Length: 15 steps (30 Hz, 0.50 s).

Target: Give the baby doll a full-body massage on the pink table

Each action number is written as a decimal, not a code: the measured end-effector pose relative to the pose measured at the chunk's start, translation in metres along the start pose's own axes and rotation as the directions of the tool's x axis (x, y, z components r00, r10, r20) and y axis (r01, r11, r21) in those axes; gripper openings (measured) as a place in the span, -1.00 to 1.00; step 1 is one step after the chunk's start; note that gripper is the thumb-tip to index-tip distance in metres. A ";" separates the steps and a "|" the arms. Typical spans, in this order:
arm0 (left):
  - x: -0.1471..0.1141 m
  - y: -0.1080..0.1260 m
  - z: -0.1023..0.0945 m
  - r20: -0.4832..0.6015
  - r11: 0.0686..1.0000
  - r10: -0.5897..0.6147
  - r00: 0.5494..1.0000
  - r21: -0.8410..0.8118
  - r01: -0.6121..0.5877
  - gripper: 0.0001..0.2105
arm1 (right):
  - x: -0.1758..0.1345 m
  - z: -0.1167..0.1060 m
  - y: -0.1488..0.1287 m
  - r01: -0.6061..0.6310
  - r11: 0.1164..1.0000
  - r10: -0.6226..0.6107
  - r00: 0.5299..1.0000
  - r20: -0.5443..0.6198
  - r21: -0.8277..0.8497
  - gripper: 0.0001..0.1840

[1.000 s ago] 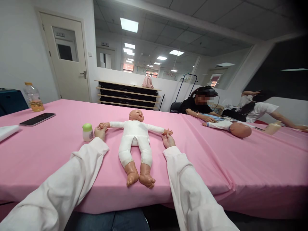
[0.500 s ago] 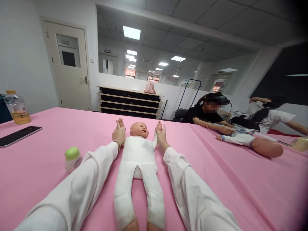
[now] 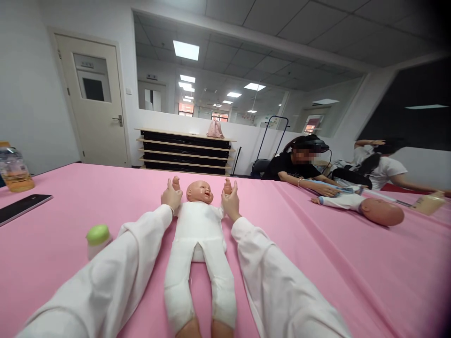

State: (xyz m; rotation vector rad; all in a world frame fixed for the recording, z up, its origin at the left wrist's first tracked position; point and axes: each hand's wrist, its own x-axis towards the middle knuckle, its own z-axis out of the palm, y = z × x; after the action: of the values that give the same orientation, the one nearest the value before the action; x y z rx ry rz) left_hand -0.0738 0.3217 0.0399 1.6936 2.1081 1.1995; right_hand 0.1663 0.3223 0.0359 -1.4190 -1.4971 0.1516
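A baby doll [image 3: 199, 223] with a white cloth body lies on its back on the pink-covered table [image 3: 282, 263], its head away from me and its legs toward me. My left hand [image 3: 171, 196] is closed around the doll's arm on the left, with the small doll hand showing above my fingers. On the other side my right hand [image 3: 230, 201] grips the doll's other arm near the wrist, thumb pointing up. Both doll arms are raised beside its head. A jar with a green lid [image 3: 98, 237] stands left of my left sleeve.
A phone [image 3: 24, 209] and a bottle of amber liquid [image 3: 16, 171] are at the left. On the right, a person in black [image 3: 299, 164] handles another doll [image 3: 380, 211]; a pump bottle [image 3: 428, 203] lies beyond it. Another person in white [image 3: 384, 169] is further back.
The view has shifted slightly, so most things sit a little further left. Both hands still hold the doll's arms, and my right hand shows more upright.
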 end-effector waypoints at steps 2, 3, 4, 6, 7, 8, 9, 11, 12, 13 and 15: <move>-0.020 0.002 -0.029 -0.008 0.985 0.149 0.989 -0.089 -0.149 -0.44 | -0.022 -0.033 -0.007 0.143 0.986 -0.147 0.988 0.042 0.091 -0.18; -0.032 -0.001 -0.042 0.000 0.964 0.238 0.971 -0.121 -0.236 -0.47 | -0.036 -0.049 -0.008 0.220 0.968 -0.232 0.968 0.093 0.123 -0.19; -0.045 -0.007 -0.054 0.009 0.937 0.323 0.946 -0.143 -0.319 -0.46 | -0.051 -0.064 -0.008 0.274 0.950 -0.297 0.940 0.168 0.151 -0.22; -0.071 -0.026 -0.070 0.037 0.875 0.472 0.881 -0.143 -0.463 -0.45 | -0.079 -0.089 -0.005 0.307 0.935 -0.352 0.855 0.380 0.177 -0.36; -0.083 -0.037 -0.074 0.072 0.840 0.538 0.840 -0.122 -0.528 -0.50 | -0.092 -0.098 -0.004 0.303 0.939 -0.344 0.811 0.474 0.163 -0.45; -0.094 -0.048 -0.077 0.126 0.792 0.610 0.782 -0.097 -0.602 -0.58 | -0.103 -0.104 -0.002 0.300 0.943 -0.327 0.769 0.550 0.142 -0.51; -0.103 -0.059 -0.078 0.188 0.731 0.679 0.710 -0.076 -0.679 -0.66 | -0.111 -0.108 0.000 0.302 0.946 -0.312 0.738 0.599 0.121 -0.55; -0.115 -0.076 -0.076 0.297 0.595 0.777 0.555 -0.058 -0.802 -0.74 | -0.121 -0.112 0.004 0.333 0.938 -0.318 0.708 0.631 0.100 -0.54; -0.119 -0.082 -0.075 0.327 0.546 0.801 0.502 -0.054 -0.836 -0.75 | -0.122 -0.112 0.006 0.353 0.930 -0.336 0.700 0.630 0.103 -0.51; -0.121 -0.085 -0.075 0.341 0.529 0.806 0.484 -0.049 -0.847 -0.74 | -0.122 -0.111 0.008 0.368 0.923 -0.352 0.694 0.629 0.111 -0.48; -0.120 -0.084 -0.073 0.327 0.598 0.762 0.559 -0.024 -0.801 -0.70 | -0.116 -0.109 0.012 0.368 0.920 -0.369 0.697 0.614 0.136 -0.43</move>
State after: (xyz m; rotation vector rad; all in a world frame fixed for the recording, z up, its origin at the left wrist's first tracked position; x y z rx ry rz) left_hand -0.1391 0.1790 -0.0088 2.8264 1.2251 0.8419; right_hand 0.2264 0.1755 0.0140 -1.0665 -2.3138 0.4118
